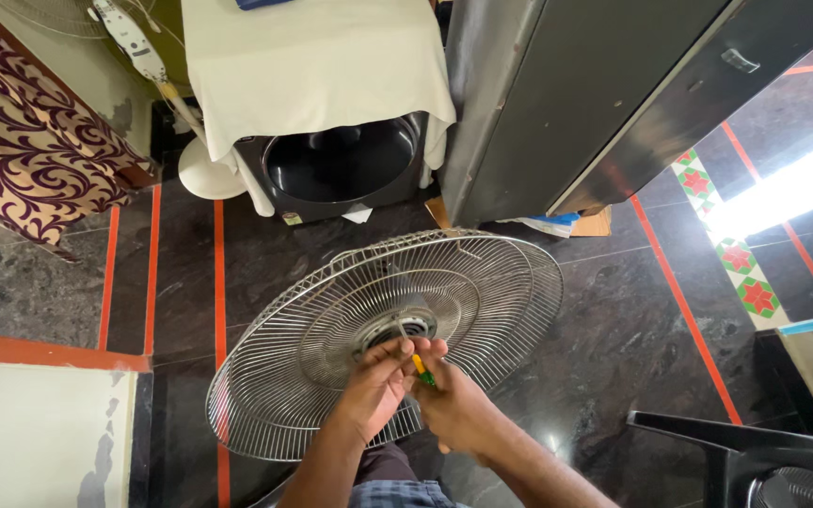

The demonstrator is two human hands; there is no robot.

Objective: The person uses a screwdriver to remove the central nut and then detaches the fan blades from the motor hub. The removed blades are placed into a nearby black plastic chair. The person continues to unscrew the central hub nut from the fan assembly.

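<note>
- Since it's thin wire, we judge the fan guard (482, 282) light but bendy; best held by rim or centre hub.
- Round, shiny metal w/ fine spokes, tilted over dark floor (613, 357), just in front of us.
- Left hand (374, 386) pinches at hub; right hand (454, 404) closed on green-yellow screwdriver (422, 371).

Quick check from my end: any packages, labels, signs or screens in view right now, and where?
Small label: pale sticker, lower left front of the dark washing machine.
Plastic wrapper: blue and white, crumpled on the floor under the grey cabinet.
Cardboard piece: brown, flat, beside that wrapper.
No signs or screens.
</note>
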